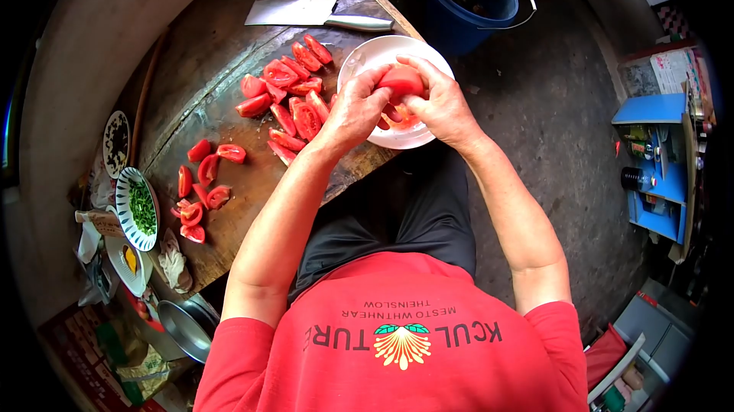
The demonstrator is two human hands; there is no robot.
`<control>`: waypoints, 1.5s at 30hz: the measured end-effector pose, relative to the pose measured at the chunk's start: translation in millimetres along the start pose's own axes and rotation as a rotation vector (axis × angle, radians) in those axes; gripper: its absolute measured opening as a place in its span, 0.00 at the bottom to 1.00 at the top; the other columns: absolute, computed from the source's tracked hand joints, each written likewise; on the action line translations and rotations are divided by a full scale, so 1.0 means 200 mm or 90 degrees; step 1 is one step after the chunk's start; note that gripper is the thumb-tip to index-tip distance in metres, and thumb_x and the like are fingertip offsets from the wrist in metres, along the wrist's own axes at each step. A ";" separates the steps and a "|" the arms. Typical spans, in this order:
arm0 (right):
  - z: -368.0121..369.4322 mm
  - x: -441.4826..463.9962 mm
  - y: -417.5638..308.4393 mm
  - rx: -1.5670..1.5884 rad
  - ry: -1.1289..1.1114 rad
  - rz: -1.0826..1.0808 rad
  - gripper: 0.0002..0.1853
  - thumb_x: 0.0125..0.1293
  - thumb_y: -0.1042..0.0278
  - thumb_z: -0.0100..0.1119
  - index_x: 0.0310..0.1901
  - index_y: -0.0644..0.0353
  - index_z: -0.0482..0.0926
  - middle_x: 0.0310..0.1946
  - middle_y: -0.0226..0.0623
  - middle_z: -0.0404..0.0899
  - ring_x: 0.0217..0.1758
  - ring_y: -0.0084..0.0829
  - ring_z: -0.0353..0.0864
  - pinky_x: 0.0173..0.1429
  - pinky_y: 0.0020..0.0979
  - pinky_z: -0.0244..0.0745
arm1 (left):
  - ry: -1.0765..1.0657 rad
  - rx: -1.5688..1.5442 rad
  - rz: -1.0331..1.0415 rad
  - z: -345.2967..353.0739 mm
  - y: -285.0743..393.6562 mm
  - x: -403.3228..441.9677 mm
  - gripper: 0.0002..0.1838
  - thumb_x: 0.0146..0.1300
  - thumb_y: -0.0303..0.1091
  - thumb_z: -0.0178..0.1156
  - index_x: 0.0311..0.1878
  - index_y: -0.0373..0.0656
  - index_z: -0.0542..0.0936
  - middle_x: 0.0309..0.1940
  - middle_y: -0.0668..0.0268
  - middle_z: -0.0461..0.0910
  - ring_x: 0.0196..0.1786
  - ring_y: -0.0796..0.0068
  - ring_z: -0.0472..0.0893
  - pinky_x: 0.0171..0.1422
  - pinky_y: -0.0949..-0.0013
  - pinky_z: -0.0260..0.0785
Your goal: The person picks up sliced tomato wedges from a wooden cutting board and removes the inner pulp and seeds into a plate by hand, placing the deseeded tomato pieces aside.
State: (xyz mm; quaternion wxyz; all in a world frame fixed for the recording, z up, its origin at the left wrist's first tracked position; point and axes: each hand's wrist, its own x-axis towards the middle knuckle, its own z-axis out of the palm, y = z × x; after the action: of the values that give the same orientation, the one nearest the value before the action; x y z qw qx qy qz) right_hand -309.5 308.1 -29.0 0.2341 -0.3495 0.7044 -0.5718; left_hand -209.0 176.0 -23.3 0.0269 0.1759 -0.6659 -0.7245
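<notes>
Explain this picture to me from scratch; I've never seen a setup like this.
There is no machine here, just a person working bare-handed. This one picture comes from a camera worn on the head, looking forward and down, so the person's own red shirt fills the bottom and the edges curve.

The left hand and right hand together hold a tomato over a white plate; their fingers hide whether it is whole.

On the wooden table lie a large group of tomato wedges, a smaller group nearer the person, and a cleaver. At the left is a dish of chopped greens. A blue bucket stands past the table's edge.
</notes>
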 end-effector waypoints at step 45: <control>0.02 -0.04 -0.04 0.169 0.024 0.119 0.20 0.64 0.77 0.52 0.59 0.67 0.71 0.29 0.36 0.80 0.23 0.18 0.77 0.26 0.20 0.74 | 0.190 -0.103 -0.071 0.15 0.08 -0.07 0.14 0.69 0.32 0.48 0.50 0.35 0.75 0.23 0.67 0.77 0.18 0.82 0.73 0.20 0.79 0.64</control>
State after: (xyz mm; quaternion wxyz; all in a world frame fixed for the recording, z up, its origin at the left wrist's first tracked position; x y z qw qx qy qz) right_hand -299.1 311.0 -23.3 0.3168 -0.2376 0.6562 -0.6423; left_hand -207.2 207.8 -3.1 0.0994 0.3152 -0.5834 -0.7419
